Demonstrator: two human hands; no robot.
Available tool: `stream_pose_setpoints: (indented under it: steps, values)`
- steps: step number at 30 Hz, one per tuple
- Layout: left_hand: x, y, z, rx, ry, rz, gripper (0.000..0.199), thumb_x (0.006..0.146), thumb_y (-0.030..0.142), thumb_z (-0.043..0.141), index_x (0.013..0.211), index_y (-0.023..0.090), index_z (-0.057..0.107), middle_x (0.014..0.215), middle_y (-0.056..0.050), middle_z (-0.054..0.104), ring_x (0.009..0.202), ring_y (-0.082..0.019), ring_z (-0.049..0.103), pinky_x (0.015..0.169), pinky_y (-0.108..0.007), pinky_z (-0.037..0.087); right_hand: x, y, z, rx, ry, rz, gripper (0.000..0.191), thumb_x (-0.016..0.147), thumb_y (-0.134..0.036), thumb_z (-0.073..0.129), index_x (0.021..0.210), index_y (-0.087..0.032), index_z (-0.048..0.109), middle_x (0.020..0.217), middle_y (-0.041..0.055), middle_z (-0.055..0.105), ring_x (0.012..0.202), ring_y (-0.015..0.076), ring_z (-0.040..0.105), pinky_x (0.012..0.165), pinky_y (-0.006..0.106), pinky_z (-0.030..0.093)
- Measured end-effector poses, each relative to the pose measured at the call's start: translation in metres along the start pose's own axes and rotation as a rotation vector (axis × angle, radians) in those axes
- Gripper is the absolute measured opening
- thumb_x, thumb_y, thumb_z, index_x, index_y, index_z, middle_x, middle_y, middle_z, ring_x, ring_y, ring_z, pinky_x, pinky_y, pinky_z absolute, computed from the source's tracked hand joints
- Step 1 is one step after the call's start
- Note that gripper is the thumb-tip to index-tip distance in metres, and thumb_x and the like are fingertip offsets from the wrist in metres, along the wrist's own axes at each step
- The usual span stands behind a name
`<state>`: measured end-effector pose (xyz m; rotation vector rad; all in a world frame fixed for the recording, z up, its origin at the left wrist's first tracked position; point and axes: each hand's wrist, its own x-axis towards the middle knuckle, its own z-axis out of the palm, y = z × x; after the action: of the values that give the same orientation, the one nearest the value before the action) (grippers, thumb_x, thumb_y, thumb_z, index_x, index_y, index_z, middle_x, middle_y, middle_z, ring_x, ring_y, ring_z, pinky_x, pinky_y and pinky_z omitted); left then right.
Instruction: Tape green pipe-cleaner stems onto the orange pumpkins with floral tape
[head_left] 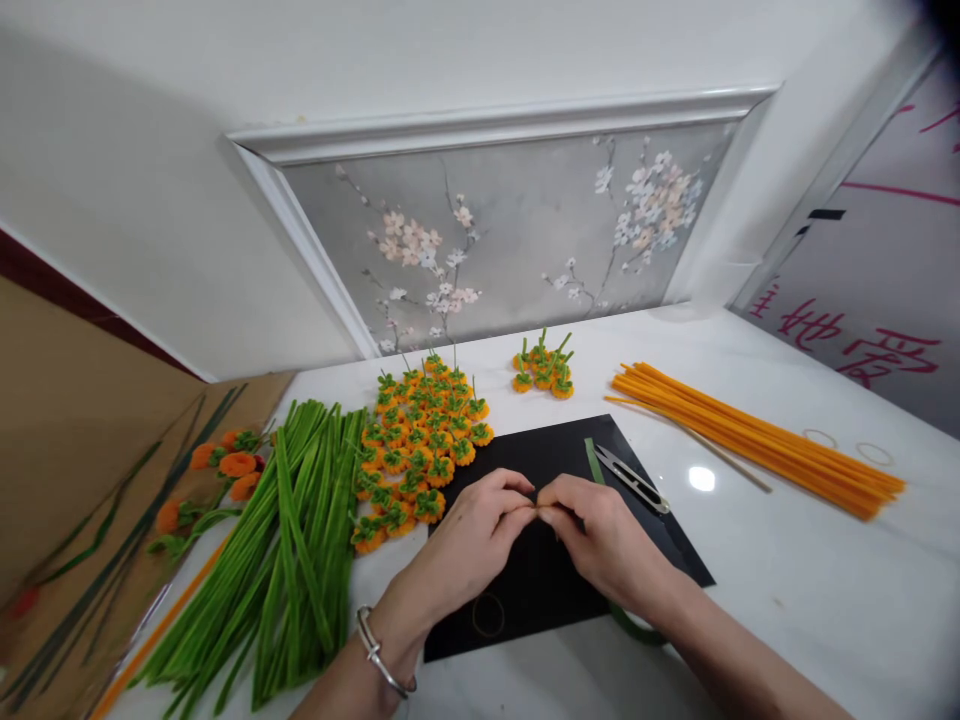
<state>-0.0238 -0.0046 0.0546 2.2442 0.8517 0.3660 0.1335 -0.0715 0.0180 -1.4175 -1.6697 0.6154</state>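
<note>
Above the black mat (525, 590), my left hand (484, 520) and my right hand (592, 520) meet fingertip to fingertip in a pinch. Whatever lies between the fingers is too small and hidden to make out. A silver bangle circles my left wrist. Beside my right hand, a pair of thread snips (634, 478) rests on the mat. A green strip (593, 462) shows above that hand, and a green band (636, 628) curves out below its wrist. Left of my left hand stand many small orange pompom flowers with green tops (420, 440). A thin ring (488, 615) lies on the mat's near part.
Green pipe cleaners (300, 560) are heaped at the left, orange ones (757, 440) bundled at the right. A smaller flower group (544, 368) stands near the wall. A brown board (112, 480) with finished-looking orange blooms (237, 465) lies far left. The white table (810, 600) meets a framed wall panel (525, 240).
</note>
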Motion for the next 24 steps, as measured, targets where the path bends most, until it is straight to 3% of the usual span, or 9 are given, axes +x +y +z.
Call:
stream_pose_setpoints:
  steps: [5, 8, 13, 19, 24]
  values:
    - [0.000, -0.002, 0.005, 0.047, 0.083, 0.075, 0.027, 0.084, 0.008, 0.046, 0.074, 0.019, 0.069, 0.113, -0.004, 0.059, 0.102, -0.017, 0.057, 0.090, -0.029, 0.044, -0.001, -0.001, 0.000, 0.008, 0.003, 0.055, 0.016, 0.084, -0.011, 0.046, 0.073, -0.018, 0.056, 0.071, 0.0009, 0.059, 0.065, 0.0137, 0.053, 0.061, 0.024, 0.039]
    - [-0.001, -0.003, 0.010, 0.104, 0.150, 0.106, 0.025, 0.080, 0.004, 0.048, 0.068, 0.017, 0.066, 0.119, -0.006, 0.055, 0.109, -0.020, 0.053, 0.095, -0.033, 0.042, -0.001, -0.001, 0.000, 0.072, -0.017, 0.154, 0.015, 0.083, -0.014, 0.048, 0.070, -0.019, 0.056, 0.063, -0.0012, 0.055, 0.058, 0.0125, 0.049, 0.055, 0.023, 0.036]
    - [-0.001, -0.007, 0.020, 0.189, 0.265, 0.187, 0.024, 0.077, 0.001, 0.049, 0.064, 0.015, 0.062, 0.119, -0.008, 0.053, 0.111, -0.022, 0.051, 0.091, -0.037, 0.046, -0.001, 0.003, 0.004, 0.229, -0.030, 0.343, 0.019, 0.084, -0.025, 0.049, 0.067, -0.018, 0.054, 0.054, -0.0026, 0.051, 0.051, 0.0116, 0.047, 0.050, 0.023, 0.035]
    - [-0.002, -0.006, 0.027, 0.293, 0.340, 0.262, 0.024, 0.080, 0.000, 0.046, 0.067, 0.015, 0.061, 0.119, -0.009, 0.052, 0.111, -0.022, 0.050, 0.094, -0.039, 0.046, 0.003, 0.005, 0.012, 0.509, -0.070, 0.508, 0.031, 0.083, -0.035, 0.050, 0.057, -0.018, 0.044, 0.047, -0.0052, 0.043, 0.040, 0.0079, 0.042, 0.043, 0.022, 0.031]
    - [-0.001, -0.008, 0.026, 0.351, 0.360, 0.287, 0.024, 0.081, 0.001, 0.045, 0.068, 0.014, 0.061, 0.118, -0.010, 0.052, 0.109, -0.022, 0.052, 0.092, -0.040, 0.048, 0.004, 0.006, 0.009, 0.753, -0.138, 0.626, 0.038, 0.081, -0.050, 0.052, 0.062, -0.017, 0.047, 0.051, -0.0066, 0.041, 0.038, 0.0059, 0.040, 0.040, 0.020, 0.029]
